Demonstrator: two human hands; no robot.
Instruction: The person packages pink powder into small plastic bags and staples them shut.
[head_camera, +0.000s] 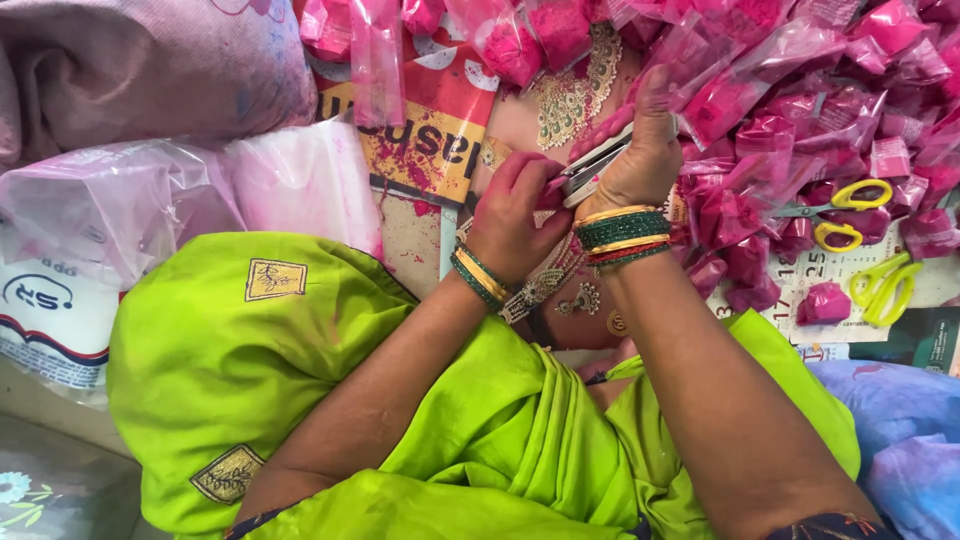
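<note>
I am pinching a small silver-and-black stapler (592, 165) in my right hand (640, 150), my left hand (515, 210) pinching its near end, above the red-and-orange printed wrapper (440, 125); pink powder packets (790, 110) are lying heaped beside yellow-handled scissors (840, 212).

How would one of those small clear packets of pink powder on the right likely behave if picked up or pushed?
A small packet of pink powder would probably feel floppy, as its thin clear film looks crumpled. It likely sags and changes shape, since loose powder fills it. Pushed, it should slide or slump, not roll; the pile of packets lies in flattened lumps.
</note>
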